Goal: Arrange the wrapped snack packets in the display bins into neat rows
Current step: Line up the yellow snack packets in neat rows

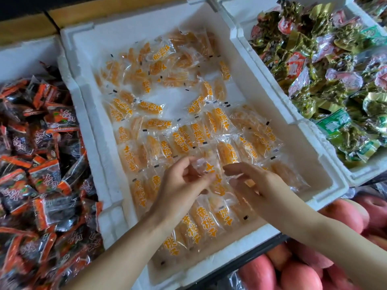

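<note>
- The left hand (180, 181), nearest with its forearm, hovers over the near half of the middle bin (92, 143); thumb and curled fingers pinch the left end of the held packet (206, 168).
- At the far left, dark packets (41, 164) with orange ends lie heaped in the left bin (25, 57).
- In the middle bin, the yellow packets (201, 222) by the near edge stand in overlapping rows. Those toward the far edge lie loose at all angles, with bare floor between them.
- The held packet is lifted just above the rows, between the two hands.
- It is probably light: clear, slick, crinkly film round a soft orange piece. The flat sealed ends look like the best places to hold it, since squeezing the middle could dent the fruit or let the film slip.
- The right hand (251, 181) takes the packet's right end, thumb and forefinger closing on the film. How firm that pinch is I cannot tell.
- Further right, green packets (335, 80) and some pink ones fill the right bin (236, 34).
- Red apples (345, 216) lie below the middle bin's near right corner.
</note>
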The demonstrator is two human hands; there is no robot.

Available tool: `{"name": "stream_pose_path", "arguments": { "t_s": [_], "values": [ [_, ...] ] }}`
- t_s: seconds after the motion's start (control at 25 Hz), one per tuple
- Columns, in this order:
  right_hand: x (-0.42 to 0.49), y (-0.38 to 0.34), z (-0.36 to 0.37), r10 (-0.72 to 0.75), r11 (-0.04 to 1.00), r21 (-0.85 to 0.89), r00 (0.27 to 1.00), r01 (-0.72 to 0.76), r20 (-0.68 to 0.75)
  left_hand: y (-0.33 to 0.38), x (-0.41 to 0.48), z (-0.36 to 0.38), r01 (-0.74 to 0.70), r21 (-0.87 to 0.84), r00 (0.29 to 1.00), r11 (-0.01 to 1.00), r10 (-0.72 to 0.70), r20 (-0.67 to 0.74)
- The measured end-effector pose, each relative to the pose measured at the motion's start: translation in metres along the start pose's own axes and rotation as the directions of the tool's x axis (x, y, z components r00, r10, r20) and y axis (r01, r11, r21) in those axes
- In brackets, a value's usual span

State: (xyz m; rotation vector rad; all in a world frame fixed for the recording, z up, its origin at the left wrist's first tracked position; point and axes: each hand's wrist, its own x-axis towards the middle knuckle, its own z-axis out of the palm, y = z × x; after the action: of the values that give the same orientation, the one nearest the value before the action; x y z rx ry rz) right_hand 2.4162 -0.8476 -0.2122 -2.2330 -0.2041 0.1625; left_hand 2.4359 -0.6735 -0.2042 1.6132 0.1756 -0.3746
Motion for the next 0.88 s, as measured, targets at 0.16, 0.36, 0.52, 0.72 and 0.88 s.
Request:
{"name": "stream_pose_path", "arguments": {
  "t_s": [0.16, 0.36, 0.52, 0.72, 0.88],
  "values": [
    [-0.002, 0.003, 0.000, 0.025, 0.999, 0.030, 0.998, -0.027, 0.063, -0.010, -0.001, 0.011, -0.165, 0.132, 0.981, 0.977, 0.149, 0.128],
    [0.003, 0.019, 0.000, 0.179, 0.964, -0.195, 0.983, -0.183, -0.040, -0.033, -0.003, 0.006, -0.480, 0.747, 0.868, 0.460, 0.373, 0.328],
    [-0.001, 0.025, 0.014, 0.271, 0.910, -0.318, 0.962, -0.265, -0.024, -0.042, -0.005, 0.001, -0.501, 0.813, 0.860, 0.297, 0.279, 0.428],
    [0.000, 0.024, 0.012, 0.241, 0.902, -0.363, 0.970, -0.232, -0.020, -0.047, -0.002, -0.002, -0.523, 0.831, 0.839, 0.188, 0.281, 0.465],
    [-0.002, 0.028, 0.010, 0.283, 0.894, -0.360, 0.959, -0.267, -0.009, -0.048, -0.004, -0.004, -0.511, 0.845, 0.846, 0.157, 0.264, 0.463]
  ]
}}
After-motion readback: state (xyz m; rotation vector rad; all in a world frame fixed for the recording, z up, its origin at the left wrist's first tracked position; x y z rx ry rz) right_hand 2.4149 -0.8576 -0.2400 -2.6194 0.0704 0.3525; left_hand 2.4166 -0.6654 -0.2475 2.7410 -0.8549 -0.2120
